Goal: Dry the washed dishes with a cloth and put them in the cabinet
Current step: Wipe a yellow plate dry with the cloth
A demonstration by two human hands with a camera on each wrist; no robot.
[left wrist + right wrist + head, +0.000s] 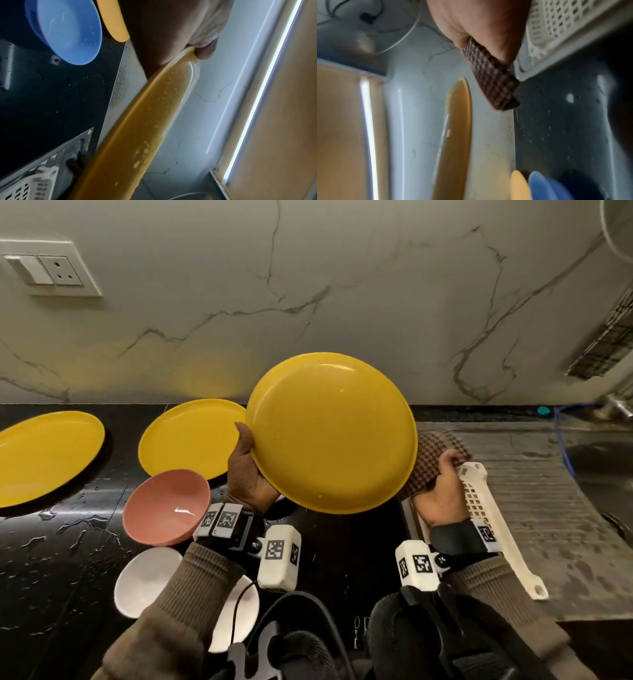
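Above the wet black counter (68, 559), the left hand (246, 470) held a yellow plate (332, 433) tilted up on edge, its underside turned toward the head camera. The thumb lay curled over the rim at the plate's left edge, and the rest of the fingers were hidden behind it. From the left wrist view, water beads still stood on the plate's face, so it looked wet and likely slick. It seemed a stiff, light plate, probably plastic or melamine, and so less likely to shatter than to slip; a firm pinch at the rim, thumb on one side and fingers spread on the other, was the sensible hold while wiping.

The right hand (442, 494) was closed round a bunched brown checked cloth (435, 460), just beside the plate's right edge and above a white perforated drying rack (486, 515) on the steel drainboard (548, 508). Whether the cloth touched the plate could not be told. The cloth looked soft and would fold to the plate's curve.

Two more yellow plates (191, 436) lay flat on the counter to the left, with a pink bowl (164, 505) and two white bowls (144, 580) nearer the person. No cabinet showed
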